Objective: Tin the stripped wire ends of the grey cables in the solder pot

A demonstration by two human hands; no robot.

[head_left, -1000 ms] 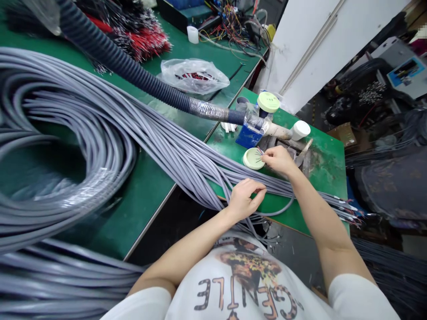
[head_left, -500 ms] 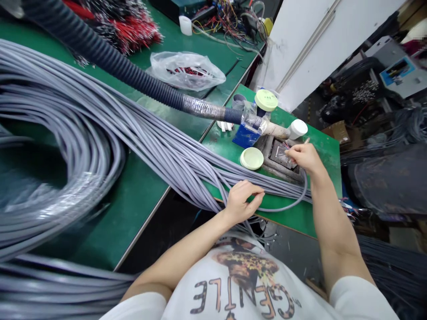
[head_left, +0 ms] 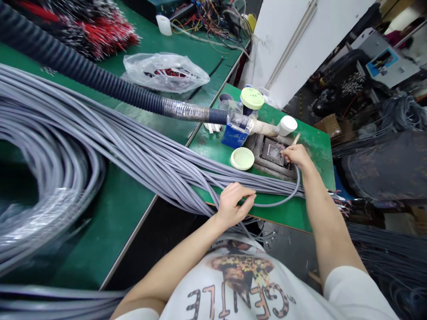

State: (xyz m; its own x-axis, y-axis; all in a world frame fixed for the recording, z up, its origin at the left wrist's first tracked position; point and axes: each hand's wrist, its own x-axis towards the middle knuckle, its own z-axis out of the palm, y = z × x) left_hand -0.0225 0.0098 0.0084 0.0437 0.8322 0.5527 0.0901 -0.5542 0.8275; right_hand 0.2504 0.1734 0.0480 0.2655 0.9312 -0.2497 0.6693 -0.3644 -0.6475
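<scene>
- Fingertip contact: the right hand (head_left: 296, 154) is working close to the shiny centre (head_left: 272, 152) of the dark recessed block (head_left: 256, 155). If that surface is carrying heat, which the view is not confirming, a slight dip of the wrist could be causing a burn.
- Wire spread: the fine wires (head_left: 281, 150) are fanning out past the fingertips; uneven splay could be leaving some strands off the centre.
- Cable pull: the grey cable (head_left: 298, 178) is curving back in a loop beside the cable bundle (head_left: 173, 162); its springiness could be twisting the wire end out of line.
- Snagging: the pale handle (head_left: 296, 138) is standing just beyond the right hand; a sideways swing could be knocking it.
- Right hand: the thumb and fingers are pinching the cable at its wire end, over the block's near right part. The forearm is reaching forward, and the wires are pointing toward the shiny centre.
- Left hand (head_left: 233, 202): the hand is hovering or resting at the bundle's near side, fingers curling, thumb and forefinger nearly meeting. Whether it is gripping anything, the view is not showing.
</scene>
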